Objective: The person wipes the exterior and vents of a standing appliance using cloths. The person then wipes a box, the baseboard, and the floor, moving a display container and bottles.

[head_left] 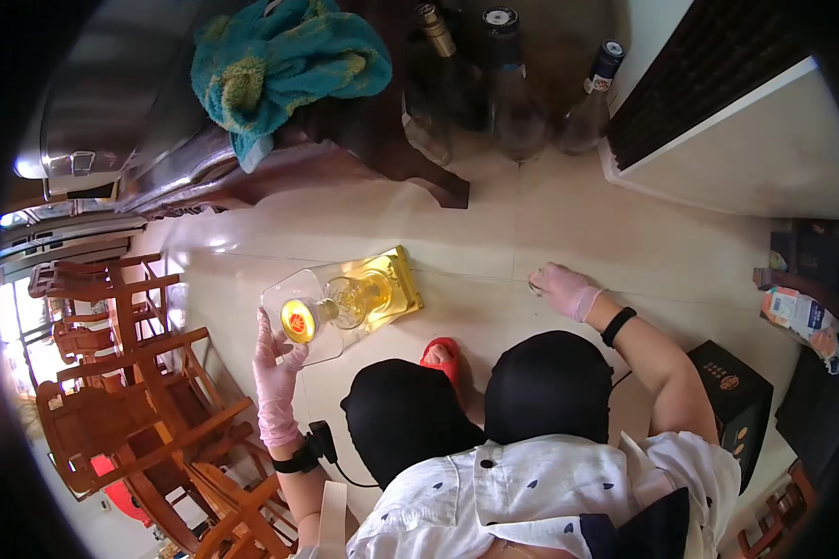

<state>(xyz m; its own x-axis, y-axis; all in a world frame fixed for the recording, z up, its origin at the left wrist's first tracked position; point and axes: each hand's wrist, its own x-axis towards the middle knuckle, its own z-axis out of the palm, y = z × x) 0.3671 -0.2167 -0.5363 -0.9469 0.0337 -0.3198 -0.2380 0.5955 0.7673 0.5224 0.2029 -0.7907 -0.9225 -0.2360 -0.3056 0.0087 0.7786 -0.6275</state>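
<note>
Both of my hands wear thin pink gloves. My left hand (277, 352) grips the edge of a clear plastic box (324, 351) near its top end. Inside the box is a glass bottle (350, 300) with a white and gold cap (298, 320) bearing a red emblem. A shiny gold base (403, 284) forms the box's far end, over the floor. Out to the right, away from the box, my right hand (566, 289) is closed over the floor tiles. A small dark thing shows at its fingertips, too small to name.
Wooden chairs (149, 401) crowd the left side. A dark wooden cabinet (326, 177) with a teal towel (294, 70) stands ahead. Several bottles (517, 107) stand behind it near a white panel (746, 140). A black box (727, 401) sits at my right.
</note>
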